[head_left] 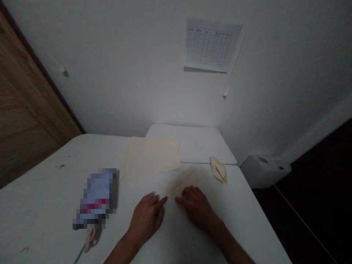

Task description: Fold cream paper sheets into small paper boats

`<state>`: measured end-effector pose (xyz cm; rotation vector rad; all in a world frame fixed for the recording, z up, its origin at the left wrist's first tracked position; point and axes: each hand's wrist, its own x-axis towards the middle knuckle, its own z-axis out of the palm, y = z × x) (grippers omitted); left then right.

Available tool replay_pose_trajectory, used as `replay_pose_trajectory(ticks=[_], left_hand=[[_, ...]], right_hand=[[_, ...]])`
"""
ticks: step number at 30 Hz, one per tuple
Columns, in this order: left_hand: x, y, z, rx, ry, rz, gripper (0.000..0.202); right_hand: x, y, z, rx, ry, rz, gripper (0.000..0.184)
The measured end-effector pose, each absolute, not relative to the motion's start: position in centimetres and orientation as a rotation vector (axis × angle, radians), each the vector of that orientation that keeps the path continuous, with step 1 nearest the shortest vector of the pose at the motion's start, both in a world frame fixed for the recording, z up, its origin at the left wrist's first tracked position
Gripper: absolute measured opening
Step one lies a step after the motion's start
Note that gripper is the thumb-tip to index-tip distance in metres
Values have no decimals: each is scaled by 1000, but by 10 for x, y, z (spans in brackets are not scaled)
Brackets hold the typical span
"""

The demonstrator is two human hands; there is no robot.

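Note:
A folded cream paper piece [183, 182] lies on the white table [41, 190], running diagonally. My left hand [147, 216] rests flat with its fingers stretched toward the paper's near end. My right hand [195, 206] lies palm down on the near right part of the paper, its fingers pressing on it. Neither hand lifts anything.
A stack of cream sheets [152, 156] lies behind the hands. A small folded paper figure [219, 169] sits at the right. A pixelated box [96, 198] stands at the left, with scissors [89, 240] near it. A printed chart [210, 46] hangs on the wall. A white container [264, 169] stands beyond the table's right edge.

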<state>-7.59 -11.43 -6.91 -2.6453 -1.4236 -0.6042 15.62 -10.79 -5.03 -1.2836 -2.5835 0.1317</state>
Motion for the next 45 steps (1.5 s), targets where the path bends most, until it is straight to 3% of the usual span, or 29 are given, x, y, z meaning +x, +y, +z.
replay_pose_trajectory(ticks=[21, 31, 45], left_hand=[[-75, -115, -72, -2617, -1387, -582, 35], [-75, -114, -73, -2634, -1369, -623, 35], [-74, -116, -68, -2617, -1381, -590, 37]], right_hand=[[161, -115, -49, -1375, -2575, 107, 40], [140, -113, -38, -1311, -2637, 78, 28], [153, -121, -38, -1436, -2546, 175, 36]])
